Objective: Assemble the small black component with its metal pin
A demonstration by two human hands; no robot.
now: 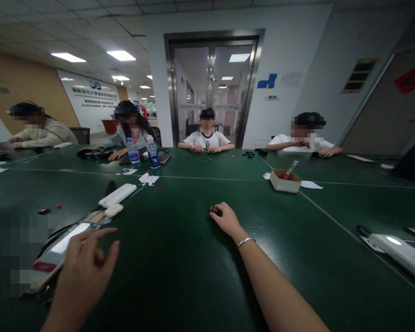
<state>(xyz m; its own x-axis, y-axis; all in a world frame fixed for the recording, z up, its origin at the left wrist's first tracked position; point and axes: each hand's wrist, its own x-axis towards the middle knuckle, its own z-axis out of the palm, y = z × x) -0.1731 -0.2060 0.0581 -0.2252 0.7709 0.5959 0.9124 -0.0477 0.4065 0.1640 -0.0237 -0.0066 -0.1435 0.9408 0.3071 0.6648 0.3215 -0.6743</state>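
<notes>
Right hand (pixel 227 220): small black object (pixel 216 211) grasped left of open box (pixel 285 185), best steadied against bench (pixel 180 258).
Left hand (pixel 85 263): fingers (pixel 104 232) loose, nothing held.

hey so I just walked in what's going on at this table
The person wearing the camera has their right hand on or just above the dark green table, fingers closed on a small black object, too small to identify. Their left hand has its fingers parted and shows nothing held, beside a long white object with a dark red band. Opposite sits a person in a white T-shirt with a dark collar.
</notes>
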